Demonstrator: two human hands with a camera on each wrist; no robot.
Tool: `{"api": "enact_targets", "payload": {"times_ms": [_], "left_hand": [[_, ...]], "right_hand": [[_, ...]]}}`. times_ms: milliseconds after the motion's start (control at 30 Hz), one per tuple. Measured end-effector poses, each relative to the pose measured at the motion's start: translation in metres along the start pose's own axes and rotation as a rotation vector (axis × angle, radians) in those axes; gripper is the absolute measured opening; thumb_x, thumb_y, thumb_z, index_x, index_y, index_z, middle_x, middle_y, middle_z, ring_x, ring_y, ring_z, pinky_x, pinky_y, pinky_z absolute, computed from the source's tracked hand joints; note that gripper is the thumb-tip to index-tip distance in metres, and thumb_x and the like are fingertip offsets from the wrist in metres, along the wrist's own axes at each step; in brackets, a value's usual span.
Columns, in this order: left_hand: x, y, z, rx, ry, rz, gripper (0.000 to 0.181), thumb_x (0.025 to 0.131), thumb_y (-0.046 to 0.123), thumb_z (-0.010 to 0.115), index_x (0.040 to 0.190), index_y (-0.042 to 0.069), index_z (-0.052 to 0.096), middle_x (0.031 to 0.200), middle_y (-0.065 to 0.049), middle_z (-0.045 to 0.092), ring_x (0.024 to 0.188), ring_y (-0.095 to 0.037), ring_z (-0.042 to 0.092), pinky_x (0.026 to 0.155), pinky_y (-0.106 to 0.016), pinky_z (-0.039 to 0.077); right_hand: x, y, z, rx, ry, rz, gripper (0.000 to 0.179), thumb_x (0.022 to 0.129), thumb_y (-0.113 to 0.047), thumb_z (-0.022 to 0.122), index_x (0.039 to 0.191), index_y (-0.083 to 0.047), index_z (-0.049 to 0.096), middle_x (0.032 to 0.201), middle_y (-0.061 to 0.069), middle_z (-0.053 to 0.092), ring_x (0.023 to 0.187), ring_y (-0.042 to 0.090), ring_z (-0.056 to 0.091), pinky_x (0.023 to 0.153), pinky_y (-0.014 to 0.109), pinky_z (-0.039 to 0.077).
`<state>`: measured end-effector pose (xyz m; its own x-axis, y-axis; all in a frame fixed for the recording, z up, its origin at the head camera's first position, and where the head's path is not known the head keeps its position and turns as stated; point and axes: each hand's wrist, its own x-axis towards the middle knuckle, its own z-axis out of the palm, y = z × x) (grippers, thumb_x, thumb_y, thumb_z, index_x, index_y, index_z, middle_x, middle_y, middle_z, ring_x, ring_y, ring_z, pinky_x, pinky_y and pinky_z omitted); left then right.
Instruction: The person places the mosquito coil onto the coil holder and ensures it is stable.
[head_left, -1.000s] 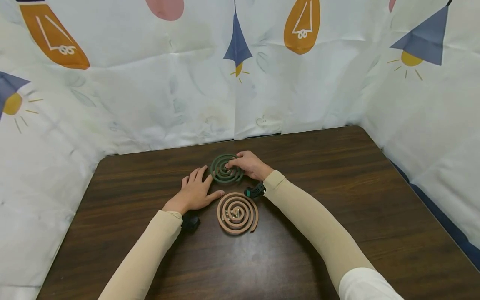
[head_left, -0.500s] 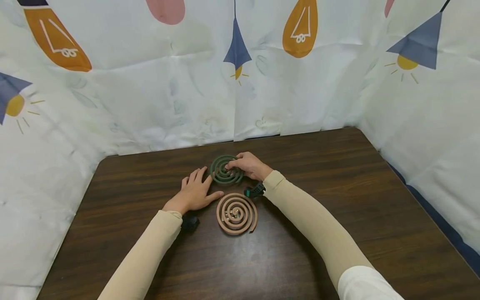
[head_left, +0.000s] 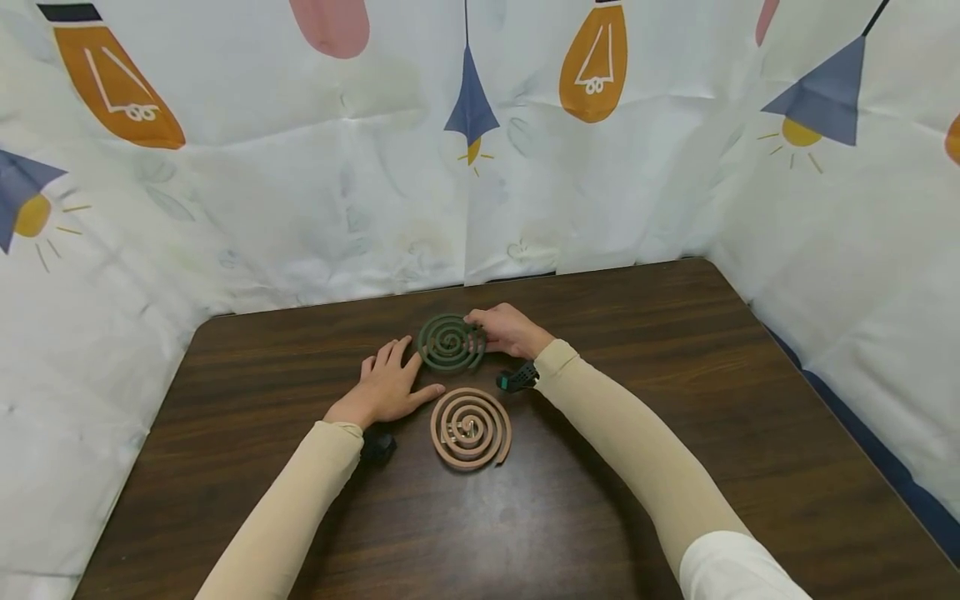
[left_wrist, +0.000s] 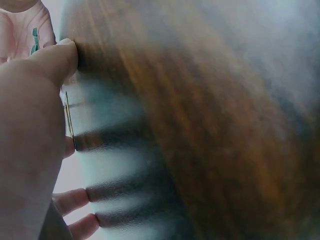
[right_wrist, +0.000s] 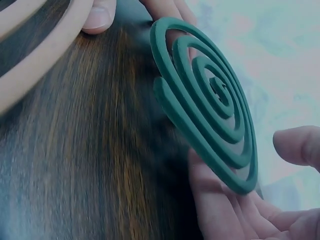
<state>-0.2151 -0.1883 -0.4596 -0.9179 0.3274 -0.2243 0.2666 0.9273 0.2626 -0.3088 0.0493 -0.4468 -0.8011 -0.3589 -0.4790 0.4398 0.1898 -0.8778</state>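
A green mosquito coil point(head_left: 448, 342) is near the table's back edge. My right hand point(head_left: 513, 331) is at its right side; in the right wrist view the fingers lie under the coil's edge, while the thumb point(right_wrist: 297, 145) stands apart from it. My left hand point(head_left: 386, 387) rests on the table with fingers spread, its index finger beside the coil's left rim. In the left wrist view a thin metal strip point(left_wrist: 69, 120) rises by a left fingertip. A tan mosquito coil point(head_left: 465, 466) lies nearer me, close to the left thumb. What supports the green coil is mostly hidden.
The dark wood-grain table point(head_left: 420, 533) has rounded back corners. A printed white cloth point(head_left: 375, 208) hangs right behind it and along both sides. Small shiny metal point(head_left: 450, 432) shows through the tan coil's gaps. Each wrist wears a black device, the right one a band point(head_left: 517, 377).
My right thumb and finger have left the green coil's centre and drawn back to its right edge. The left hand stays in place. The camera view has shifted slightly.
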Motion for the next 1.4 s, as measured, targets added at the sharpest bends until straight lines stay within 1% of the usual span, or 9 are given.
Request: {"api": "enact_targets", "payload": {"times_ms": [100,200,300,400,600,967,1100,1233,1400], "left_hand": [[0.003,-0.002,0.001,0.001,-0.004,-0.001,0.08,0.102,0.064,0.05,0.162,0.012,0.037,0.172,-0.025,0.014,0.158,-0.05,0.014,0.12,-0.074,0.02],[0.005,-0.004,0.001,0.003,-0.009,-0.004,0.081,0.102,0.065,0.049,0.162,0.012,0.037,0.172,-0.025,0.014,0.158,-0.05,0.014,0.12,-0.074,0.021],[0.006,-0.006,0.001,0.009,-0.013,-0.004,0.08,0.102,0.065,0.049,0.162,0.013,0.036,0.173,-0.024,0.014,0.158,-0.049,0.015,0.119,-0.074,0.021],[0.006,-0.009,0.0,0.019,-0.022,-0.003,0.08,0.103,0.065,0.048,0.162,0.013,0.036,0.173,-0.023,0.014,0.159,-0.048,0.015,0.119,-0.074,0.022],[0.007,-0.015,0.0,0.012,-0.026,0.011,0.08,0.103,0.064,0.05,0.162,0.011,0.036,0.173,-0.023,0.014,0.158,-0.049,0.016,0.118,-0.074,0.023],[0.009,-0.024,-0.003,0.016,-0.019,0.033,0.08,0.103,0.061,0.05,0.163,0.011,0.032,0.173,-0.021,0.014,0.158,-0.049,0.016,0.118,-0.074,0.024],[0.005,-0.029,-0.005,0.012,-0.014,0.028,0.08,0.104,0.06,0.051,0.164,0.011,0.031,0.173,-0.022,0.016,0.157,-0.05,0.017,0.118,-0.075,0.023],[0.001,-0.035,-0.008,0.003,-0.008,0.016,0.082,0.103,0.059,0.052,0.166,0.012,0.027,0.173,-0.023,0.016,0.157,-0.051,0.016,0.118,-0.075,0.023],[-0.006,-0.048,-0.013,0.018,0.035,0.006,0.083,0.103,0.059,0.053,0.167,0.015,0.023,0.171,-0.024,0.019,0.156,-0.052,0.018,0.117,-0.076,0.024]], "right_hand": [[0.0,0.0,-0.004,0.002,0.01,0.018,0.045,0.104,-0.028,0.06,0.139,0.001,0.059,0.122,0.015,0.071,0.09,0.016,0.074,0.091,0.033,0.063],[0.0,0.0,-0.008,-0.006,0.026,0.03,0.051,0.104,-0.031,0.06,0.144,0.001,0.055,0.135,0.02,0.064,0.1,0.02,0.073,0.095,0.033,0.061],[-0.001,0.0,-0.012,0.002,0.033,0.033,0.053,0.105,-0.031,0.06,0.145,0.002,0.053,0.141,0.023,0.058,0.112,0.026,0.07,0.098,0.034,0.06],[-0.003,0.0,-0.018,0.024,0.029,0.033,0.051,0.106,-0.03,0.059,0.145,0.002,0.053,0.141,0.025,0.059,0.118,0.03,0.07,0.098,0.034,0.06],[-0.007,0.002,-0.038,0.041,0.027,0.021,0.051,0.108,-0.03,0.056,0.15,-0.001,0.05,0.135,0.026,0.065,0.112,0.028,0.075,0.094,0.032,0.062],[-0.017,0.002,-0.075,0.044,0.076,0.018,0.053,0.108,-0.031,0.055,0.149,0.001,0.049,0.136,0.026,0.065,0.097,0.019,0.076,0.09,0.029,0.063],[-0.019,0.002,-0.083,0.031,0.078,0.008,0.055,0.108,-0.032,0.056,0.15,0.002,0.048,0.137,0.026,0.064,0.096,0.018,0.076,0.091,0.03,0.062],[-0.026,0.001,-0.094,0.003,0.083,-0.005,0.057,0.107,-0.033,0.055,0.151,0.002,0.047,0.139,0.027,0.063,0.099,0.019,0.077,0.093,0.031,0.062],[-0.038,0.001,-0.111,-0.037,0.091,-0.036,0.058,0.109,-0.033,0.053,0.155,0.002,0.042,0.143,0.028,0.06,0.101,0.018,0.076,0.096,0.031,0.061]]}}
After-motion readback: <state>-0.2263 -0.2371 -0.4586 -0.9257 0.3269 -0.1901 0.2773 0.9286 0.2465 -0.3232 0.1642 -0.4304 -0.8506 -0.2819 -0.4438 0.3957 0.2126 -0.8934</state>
